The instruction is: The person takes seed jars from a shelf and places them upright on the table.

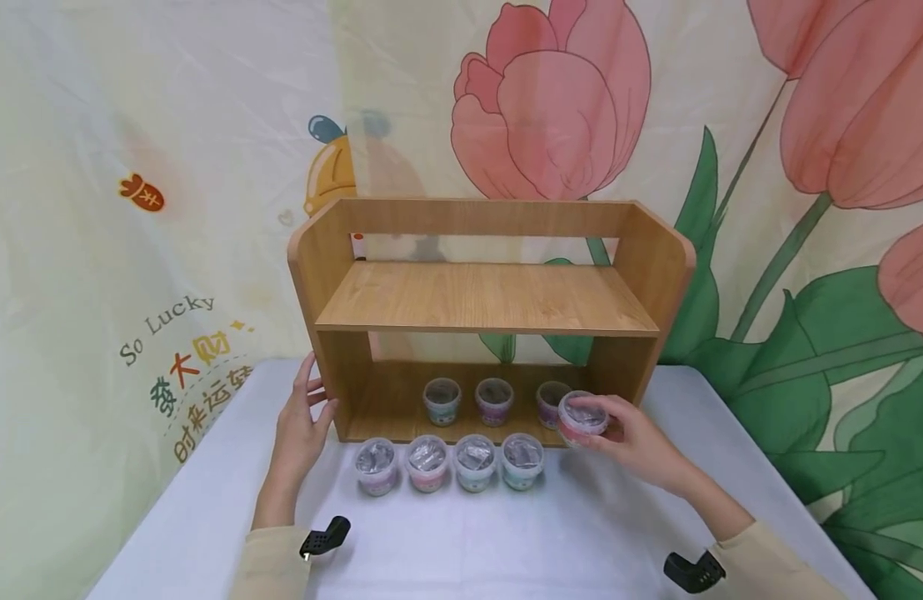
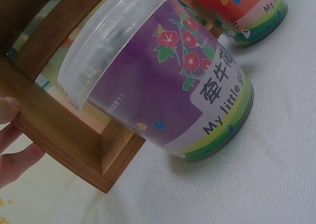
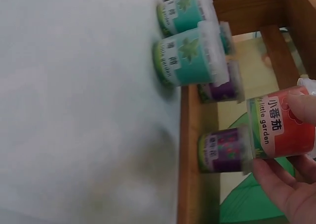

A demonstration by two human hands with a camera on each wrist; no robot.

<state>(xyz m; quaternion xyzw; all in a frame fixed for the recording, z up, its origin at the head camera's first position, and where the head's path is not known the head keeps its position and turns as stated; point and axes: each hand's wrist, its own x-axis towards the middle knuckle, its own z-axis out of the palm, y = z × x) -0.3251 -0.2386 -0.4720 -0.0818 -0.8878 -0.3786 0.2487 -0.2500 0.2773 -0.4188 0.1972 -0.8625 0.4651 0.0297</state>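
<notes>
Your right hand (image 1: 641,442) holds the red cup (image 1: 581,417) at the shelf's (image 1: 487,300) bottom front edge, your flat left hand (image 1: 304,421) steadies its side, so I think you next set the cup inside, beside the others

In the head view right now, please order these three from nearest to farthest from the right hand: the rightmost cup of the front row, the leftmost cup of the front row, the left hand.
1. The rightmost front cup, just to the left of the right hand.
2. The leftmost front cup, at the row's far end.
3. The left hand, at the shelf's left wall.
</notes>
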